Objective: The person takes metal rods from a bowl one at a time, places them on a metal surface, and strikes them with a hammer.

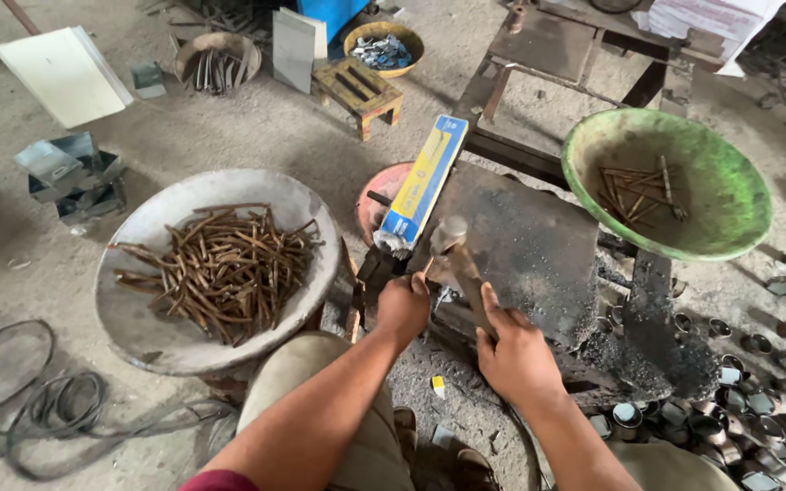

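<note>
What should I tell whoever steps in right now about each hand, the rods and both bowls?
Right hand: gripping the wooden handle of a hammer, head over the dark metal plate.
Left hand: closed at the plate's near edge, on something small I cannot make out.
Grey bowl, left: large heap of rusty rods.
Green bowl, right: only a few rods.
Done: a handful of rods sit in the green bowl.
Left: most rods are in the grey bowl.

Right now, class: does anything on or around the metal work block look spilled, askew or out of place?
Yes. Dark grit has spilled off the metal block's right edge onto the floor. A long blue-and-yellow box also leans askew against the block.
</note>
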